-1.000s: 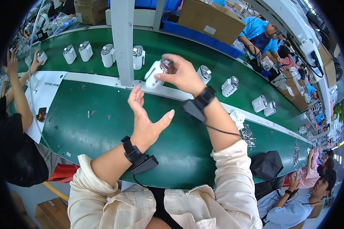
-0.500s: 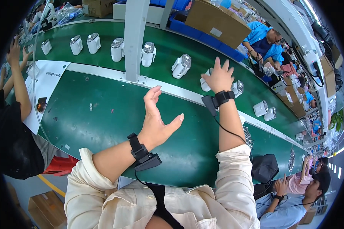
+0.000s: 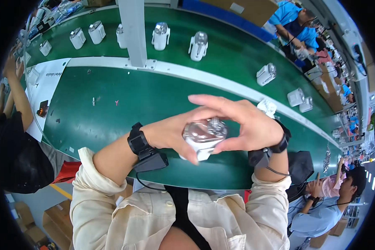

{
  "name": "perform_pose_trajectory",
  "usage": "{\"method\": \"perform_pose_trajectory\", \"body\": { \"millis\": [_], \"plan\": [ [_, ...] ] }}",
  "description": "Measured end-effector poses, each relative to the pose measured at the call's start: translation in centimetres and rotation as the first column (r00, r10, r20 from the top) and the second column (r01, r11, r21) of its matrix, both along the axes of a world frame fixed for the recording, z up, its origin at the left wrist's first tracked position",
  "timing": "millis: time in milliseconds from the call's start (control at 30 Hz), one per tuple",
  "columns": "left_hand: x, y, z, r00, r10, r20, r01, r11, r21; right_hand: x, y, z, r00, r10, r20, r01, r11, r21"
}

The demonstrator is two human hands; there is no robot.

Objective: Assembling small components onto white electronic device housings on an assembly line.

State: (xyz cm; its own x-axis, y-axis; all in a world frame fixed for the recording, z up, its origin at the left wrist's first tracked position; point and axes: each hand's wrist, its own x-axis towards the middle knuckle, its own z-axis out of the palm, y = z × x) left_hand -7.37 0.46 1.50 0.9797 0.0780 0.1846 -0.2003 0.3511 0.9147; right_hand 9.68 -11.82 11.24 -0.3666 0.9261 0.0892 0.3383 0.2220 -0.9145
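Between my hands, above the near green worktop, is a white plastic device (image 3: 202, 143) with a clear, glossy domed top; it is slightly blurred. My left hand (image 3: 171, 130) wraps its left side, the thumb low at the front. From the right, my right hand (image 3: 254, 127) closes on it, thumb at the front edge and fingers reaching over the far side. The device's back is hidden behind my fingers. Similar white devices stand on the far green strip, among them one upright unit (image 3: 199, 46) and another (image 3: 266, 75) farther right.
A white rail (image 3: 187, 74) divides the worktop from the far strip, with a white post (image 3: 133, 35) rising from it. Beside my right arm sits a black bag (image 3: 301, 166). Small metal parts (image 3: 326, 160) lie at the right. Co-workers sit on both sides and opposite.
My right hand has come back from the far strip with a white device, and my left hand has closed on it too. The view has shifted slightly.
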Motion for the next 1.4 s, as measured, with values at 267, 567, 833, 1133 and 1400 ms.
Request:
{"method": "perform_pose_trajectory", "body": {
  "millis": [267,567,833,1133,1400],
  "plan": [
    [-0.3,0.1,0.4,0.995,0.077,-0.063,-0.06,0.972,0.228,2.1,-0.6,0.2,0.96,-0.186,0.208,0.095,0.919,0.383],
    [0.0,-0.2,-0.4,0.983,0.168,0.08,-0.186,0.868,0.46,2.1,0.7,-1.2,0.951,-0.196,0.238,0.082,0.904,0.419],
    [0.5,-1.5,-0.8,0.742,0.561,0.368,-0.631,0.396,0.668,0.0,0.7,-1.5,0.87,-0.489,0.065,0.489,0.872,0.008],
    [0.6,-1.6,-1.3,0.613,0.649,0.451,-0.742,0.279,0.609,-1.7,1.2,-3.9,0.78,-0.617,-0.106,0.626,0.774,0.096],
    [0.8,-1.3,-2.1,0.595,0.686,0.419,-0.74,0.265,0.618,-1.6,1.7,-5.6,0.768,-0.606,-0.208,0.634,0.765,0.112]
  ]
}}
